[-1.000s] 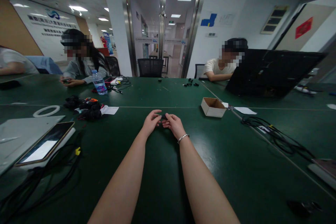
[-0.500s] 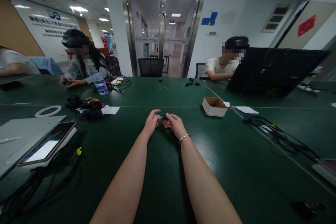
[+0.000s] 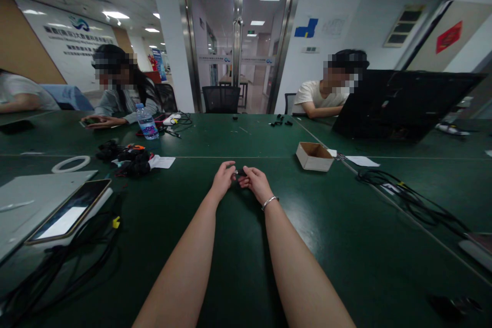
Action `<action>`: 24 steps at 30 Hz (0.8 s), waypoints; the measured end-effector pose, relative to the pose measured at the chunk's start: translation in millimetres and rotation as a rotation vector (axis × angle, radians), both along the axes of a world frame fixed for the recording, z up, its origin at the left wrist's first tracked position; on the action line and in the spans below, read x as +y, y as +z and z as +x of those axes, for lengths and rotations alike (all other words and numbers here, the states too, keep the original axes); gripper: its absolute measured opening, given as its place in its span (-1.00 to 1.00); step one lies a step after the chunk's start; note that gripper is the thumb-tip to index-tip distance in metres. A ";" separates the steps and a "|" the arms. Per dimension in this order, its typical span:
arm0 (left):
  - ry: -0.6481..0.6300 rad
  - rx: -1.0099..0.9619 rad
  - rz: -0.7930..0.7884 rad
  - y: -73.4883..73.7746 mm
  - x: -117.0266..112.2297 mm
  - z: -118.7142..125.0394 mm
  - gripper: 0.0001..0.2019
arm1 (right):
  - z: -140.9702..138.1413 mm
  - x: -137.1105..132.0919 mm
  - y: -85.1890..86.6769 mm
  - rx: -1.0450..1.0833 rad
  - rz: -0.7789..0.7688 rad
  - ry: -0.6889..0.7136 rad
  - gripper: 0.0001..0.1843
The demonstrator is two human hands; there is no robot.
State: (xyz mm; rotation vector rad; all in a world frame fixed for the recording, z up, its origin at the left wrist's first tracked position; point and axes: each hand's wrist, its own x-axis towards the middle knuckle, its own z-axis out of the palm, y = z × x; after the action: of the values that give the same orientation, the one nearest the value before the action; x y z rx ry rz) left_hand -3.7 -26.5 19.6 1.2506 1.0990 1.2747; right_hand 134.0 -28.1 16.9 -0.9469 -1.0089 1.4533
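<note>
A small black stick with a silver end, which looks like a USB stick, is held just above the green table between my two hands. My right hand pinches its black body between thumb and fingers. On the silver end, the thumb and fingers of my left hand close in a pinch, with one finger stretched over the top. Part of the stick is hidden behind the fingertips. A silver bracelet circles my right wrist.
An open cardboard box stands right of my hands. Several small black pieces lie at the far side. Left are a phone, black cables, a tape roll and a water bottle. A large black screen stands right. Co-workers sit opposite.
My hands and the stick stay almost in place, with only a tiny shift of the left fingers. Across the table, the left co-worker has tilted the thing in their hands.
</note>
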 end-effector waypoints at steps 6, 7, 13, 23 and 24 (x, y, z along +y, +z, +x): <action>-0.023 0.014 0.015 -1.5 0.7 -0.4 -0.58 | 0.3 0.5 -0.8 0.000 0.004 -0.003 -0.68; -0.022 0.019 0.008 -1.7 0.7 -0.4 -0.60 | 0.2 0.8 -1.3 0.003 0.005 -0.002 -0.68; -0.007 0.035 0.050 -3.2 1.6 -0.6 -0.60 | -1.1 3.5 -4.3 0.016 0.007 -0.005 -0.68; 0.000 -0.001 0.056 -4.7 2.5 -0.3 -0.58 | -0.4 1.8 -1.6 0.012 0.007 -0.003 -0.69; -0.003 0.012 0.063 -4.7 2.5 -0.4 -0.57 | -0.3 1.6 -1.4 0.010 0.009 -0.004 -0.69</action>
State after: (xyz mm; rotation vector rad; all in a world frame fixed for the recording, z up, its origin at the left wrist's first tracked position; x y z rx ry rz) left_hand -4.1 -24.1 14.9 1.3080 1.0719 1.3096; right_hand 133.7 -26.5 15.5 -0.9333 -1.0050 1.4477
